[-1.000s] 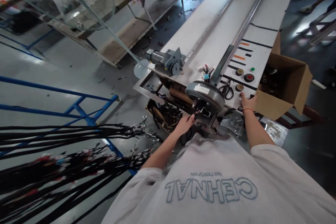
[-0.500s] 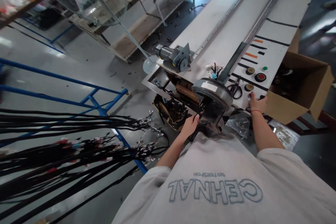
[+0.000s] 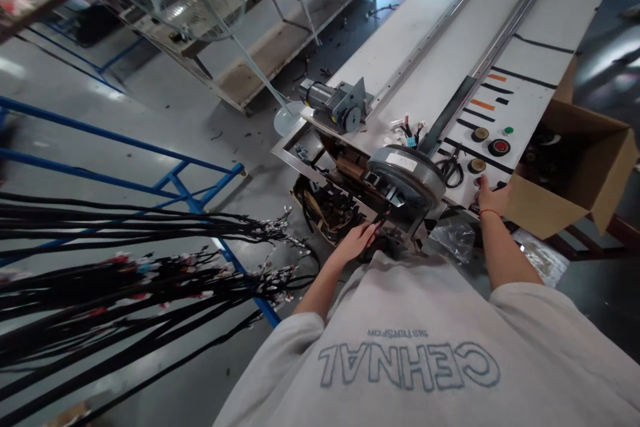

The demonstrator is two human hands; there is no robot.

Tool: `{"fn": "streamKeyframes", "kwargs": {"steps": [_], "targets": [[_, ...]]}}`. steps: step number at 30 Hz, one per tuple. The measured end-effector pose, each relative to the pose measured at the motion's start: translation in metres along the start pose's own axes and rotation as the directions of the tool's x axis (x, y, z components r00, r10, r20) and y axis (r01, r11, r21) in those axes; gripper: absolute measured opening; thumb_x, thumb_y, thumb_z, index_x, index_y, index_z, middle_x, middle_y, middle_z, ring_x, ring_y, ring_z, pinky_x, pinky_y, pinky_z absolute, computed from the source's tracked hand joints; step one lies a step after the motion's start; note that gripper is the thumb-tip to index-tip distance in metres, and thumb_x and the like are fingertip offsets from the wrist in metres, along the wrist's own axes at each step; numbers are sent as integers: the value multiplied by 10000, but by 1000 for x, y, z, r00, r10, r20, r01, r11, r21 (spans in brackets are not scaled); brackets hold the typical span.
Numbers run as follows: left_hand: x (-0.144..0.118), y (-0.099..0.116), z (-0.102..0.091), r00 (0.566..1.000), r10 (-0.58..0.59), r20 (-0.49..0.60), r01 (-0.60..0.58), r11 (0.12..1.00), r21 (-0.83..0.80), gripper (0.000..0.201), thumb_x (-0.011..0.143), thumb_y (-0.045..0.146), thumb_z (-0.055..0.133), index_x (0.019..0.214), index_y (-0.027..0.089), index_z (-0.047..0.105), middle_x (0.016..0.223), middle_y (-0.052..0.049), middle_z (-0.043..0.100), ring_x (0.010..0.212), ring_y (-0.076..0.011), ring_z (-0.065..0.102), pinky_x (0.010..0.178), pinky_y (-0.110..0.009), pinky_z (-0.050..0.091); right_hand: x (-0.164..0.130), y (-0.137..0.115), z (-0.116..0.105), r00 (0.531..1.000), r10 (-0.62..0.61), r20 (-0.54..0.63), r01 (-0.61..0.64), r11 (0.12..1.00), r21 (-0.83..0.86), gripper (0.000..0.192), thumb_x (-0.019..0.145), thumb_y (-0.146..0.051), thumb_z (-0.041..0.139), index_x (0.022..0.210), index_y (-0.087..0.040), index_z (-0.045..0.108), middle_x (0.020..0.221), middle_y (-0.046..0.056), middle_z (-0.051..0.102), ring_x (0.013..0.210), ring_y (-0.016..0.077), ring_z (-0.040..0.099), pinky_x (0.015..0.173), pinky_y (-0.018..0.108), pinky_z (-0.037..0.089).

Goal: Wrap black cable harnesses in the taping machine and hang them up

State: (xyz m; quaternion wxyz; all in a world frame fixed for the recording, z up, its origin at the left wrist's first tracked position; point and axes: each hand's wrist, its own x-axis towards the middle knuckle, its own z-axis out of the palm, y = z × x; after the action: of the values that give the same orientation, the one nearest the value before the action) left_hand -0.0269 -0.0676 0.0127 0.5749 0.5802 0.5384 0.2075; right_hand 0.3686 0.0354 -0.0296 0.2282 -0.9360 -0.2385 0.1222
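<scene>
Hard to make out at the left hand (image 3: 356, 240): fingers curled near a thin dark wire (image 3: 381, 219) below the round grey motor hub (image 3: 406, 173), but grip on that wire not readable, so open or closed cannot be told. Lower half of the hub and the frame under it hidden behind the white shirt (image 3: 425, 347), which fills the bottom of the view. Right hand (image 3: 493, 199) laid on the near edge of the long white surface (image 3: 440, 60), fingertips at a small red button (image 3: 479, 181); fingers loosely spread, holding nothing seen, palm side hidden. Beside it 3 round controls, among them a red and black knob (image 3: 499, 147), plus black scissors (image 3: 453, 172) lying flat. Cardboard box (image 3: 575, 167) just right of the hand, contents dark and unclear, far corner cut off by the frame edge. Bundles of black cables (image 3: 125, 280) blurred at left over a blue rack (image 3: 170, 180). Small grey motor (image 3: 333, 101) bolted at the surface corner. Against 1 second ago: left hand slightly lower and further from the hub rim, right hand on the same spot, whole view shifted a little to the right.
</scene>
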Motion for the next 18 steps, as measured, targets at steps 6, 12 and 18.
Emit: {"fn": "streamKeyframes", "kwargs": {"steps": [6, 12, 18], "targets": [[-15, -4, 9, 983, 37, -182, 8, 971, 237, 440, 1008, 463, 318, 835, 171, 599, 753, -53, 636, 740, -178, 600, 713, -273, 439, -2, -4, -4, 1000, 0, 13, 0, 1000, 3, 835, 846, -625, 636, 1460, -104, 415, 1326, 246, 580, 1249, 394, 545, 1035, 520, 421], [3, 16, 19, 970, 28, -243, 83, 896, 436, 419, 1033, 425, 325, 881, 164, 616, 788, -97, 674, 754, -208, 644, 726, -281, 426, -5, -6, -7, 999, -5, 32, 6, 1000, -9, 804, 865, -609, 620, 1455, -108, 400, 1321, 248, 575, 1255, 385, 538, 1034, 520, 419], [16, 24, 20, 961, -2, -278, 152, 841, 519, 432, 1036, 440, 337, 960, 141, 640, 859, -159, 707, 803, -262, 688, 735, -313, 443, -4, -3, -5, 999, -23, 46, 24, 999, -24, 827, 878, -638, 567, 1464, -86, 375, 1275, 276, 588, 1203, 420, 565, 994, 555, 438]]}}
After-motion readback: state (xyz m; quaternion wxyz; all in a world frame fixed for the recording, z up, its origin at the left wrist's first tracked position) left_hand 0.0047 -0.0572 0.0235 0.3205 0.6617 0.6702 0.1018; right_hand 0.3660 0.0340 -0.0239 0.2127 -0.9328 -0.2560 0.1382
